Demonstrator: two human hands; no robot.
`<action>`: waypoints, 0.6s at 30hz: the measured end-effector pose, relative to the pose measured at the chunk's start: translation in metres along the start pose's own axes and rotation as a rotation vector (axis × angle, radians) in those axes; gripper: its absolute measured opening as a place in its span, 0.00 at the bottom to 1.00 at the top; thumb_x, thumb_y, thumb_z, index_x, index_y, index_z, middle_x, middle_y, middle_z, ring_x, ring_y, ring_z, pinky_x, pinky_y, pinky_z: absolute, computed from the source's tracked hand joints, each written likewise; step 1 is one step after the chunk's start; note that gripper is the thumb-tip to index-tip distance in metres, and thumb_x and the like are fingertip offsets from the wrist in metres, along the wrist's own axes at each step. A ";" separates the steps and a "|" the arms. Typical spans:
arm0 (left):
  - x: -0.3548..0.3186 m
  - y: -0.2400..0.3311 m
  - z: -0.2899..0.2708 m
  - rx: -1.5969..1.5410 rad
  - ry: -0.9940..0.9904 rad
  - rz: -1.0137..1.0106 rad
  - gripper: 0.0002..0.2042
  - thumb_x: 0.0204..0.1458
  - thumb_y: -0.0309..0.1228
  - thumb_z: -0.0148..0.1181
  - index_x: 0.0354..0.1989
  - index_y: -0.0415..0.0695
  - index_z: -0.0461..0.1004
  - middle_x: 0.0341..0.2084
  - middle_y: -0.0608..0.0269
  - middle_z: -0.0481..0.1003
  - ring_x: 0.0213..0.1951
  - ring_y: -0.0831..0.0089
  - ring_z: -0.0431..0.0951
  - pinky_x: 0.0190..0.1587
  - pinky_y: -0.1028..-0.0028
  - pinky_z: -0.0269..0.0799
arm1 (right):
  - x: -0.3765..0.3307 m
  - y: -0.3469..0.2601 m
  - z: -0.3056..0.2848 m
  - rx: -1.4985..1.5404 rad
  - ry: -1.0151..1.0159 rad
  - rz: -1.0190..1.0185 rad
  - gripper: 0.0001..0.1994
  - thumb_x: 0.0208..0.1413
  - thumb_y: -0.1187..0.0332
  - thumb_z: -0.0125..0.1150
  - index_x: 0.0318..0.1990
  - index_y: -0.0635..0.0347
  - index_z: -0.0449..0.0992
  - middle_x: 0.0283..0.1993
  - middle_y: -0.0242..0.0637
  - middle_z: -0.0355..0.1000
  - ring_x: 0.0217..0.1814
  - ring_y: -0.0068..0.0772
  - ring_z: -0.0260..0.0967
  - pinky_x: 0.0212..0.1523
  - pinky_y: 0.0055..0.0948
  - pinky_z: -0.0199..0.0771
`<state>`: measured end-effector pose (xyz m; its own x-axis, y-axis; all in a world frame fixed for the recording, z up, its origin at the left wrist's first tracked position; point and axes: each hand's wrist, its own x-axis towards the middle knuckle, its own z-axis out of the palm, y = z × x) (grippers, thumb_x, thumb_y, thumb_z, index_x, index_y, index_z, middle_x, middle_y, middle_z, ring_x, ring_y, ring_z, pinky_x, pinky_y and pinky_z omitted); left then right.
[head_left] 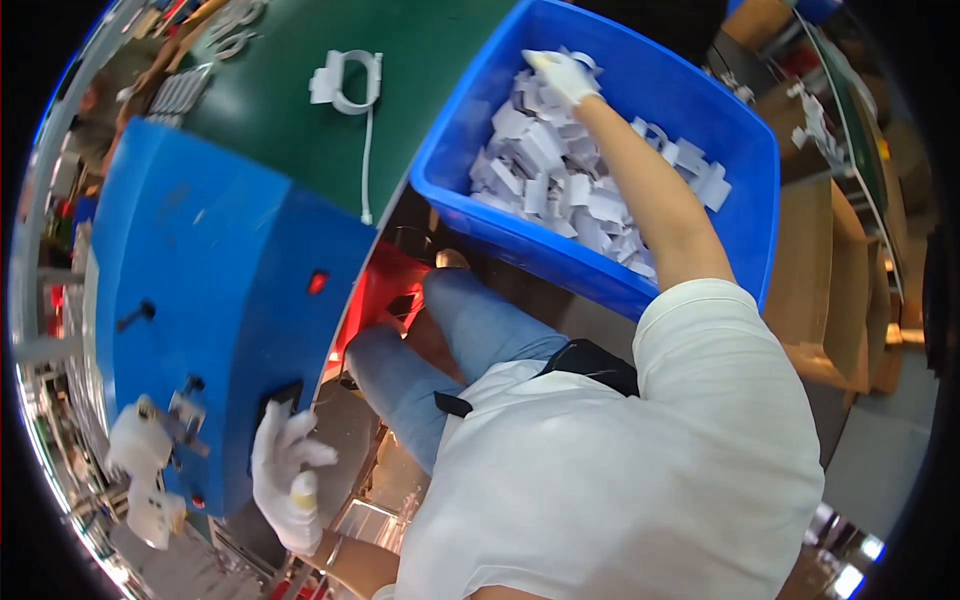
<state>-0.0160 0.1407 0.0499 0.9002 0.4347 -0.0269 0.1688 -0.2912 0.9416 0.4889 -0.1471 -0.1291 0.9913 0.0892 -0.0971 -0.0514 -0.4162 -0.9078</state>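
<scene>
My left hand (pixel 285 475), in a white glove, is beside the lower front of a blue machine (pixel 190 260), close to a small black part (pixel 284 396) on its side. Its fingers are spread and nothing shows in them. My right hand (pixel 566 78), also gloved, reaches into the far end of a blue plastic bin (pixel 560 226). It is at the pile of white plastic pieces (pixel 540 150), right next to a white ring-shaped piece. Blur and the angle hide whether its fingers grip anything.
On the green table (pixel 290 130) lies a white ring with a side flap (pixel 345 82) and a long thin strip. White molded parts (pixel 140 450) are by the machine's metal fittings. A cardboard box (pixel 820 280) stands right of the bin. Something red (pixel 385 285) is under the table edge.
</scene>
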 end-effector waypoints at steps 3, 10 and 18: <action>-0.018 -0.017 -0.007 0.104 0.161 -0.124 0.40 0.51 0.56 0.55 0.60 0.31 0.58 0.42 0.47 0.71 0.28 0.73 0.72 0.34 0.76 0.67 | -0.033 0.127 -0.110 -0.409 0.500 0.166 0.30 0.51 0.41 0.47 0.50 0.56 0.74 0.50 0.52 0.70 0.55 0.54 0.66 0.54 0.41 0.65; -0.016 -0.043 0.011 0.001 0.161 -0.271 0.39 0.53 0.55 0.53 0.61 0.31 0.56 0.41 0.48 0.70 0.25 0.77 0.69 0.35 0.78 0.67 | -0.153 0.422 -0.157 0.149 -0.051 0.535 0.43 0.55 0.32 0.35 0.62 0.66 0.59 0.59 0.46 0.64 0.60 0.37 0.62 0.57 0.38 0.61; 0.015 -0.014 0.046 0.112 0.061 -0.201 0.40 0.52 0.57 0.53 0.58 0.30 0.59 0.42 0.47 0.71 0.26 0.75 0.71 0.33 0.79 0.69 | -0.128 0.158 0.000 0.178 -0.115 0.397 0.19 0.54 0.60 0.57 0.49 0.62 0.72 0.42 0.44 0.74 0.42 0.37 0.72 0.42 0.34 0.70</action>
<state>0.0137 0.1120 0.0210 0.8186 0.5432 -0.1866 0.3889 -0.2852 0.8760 0.3537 -0.2248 -0.2600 0.8710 0.0587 -0.4878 -0.4553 -0.2771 -0.8461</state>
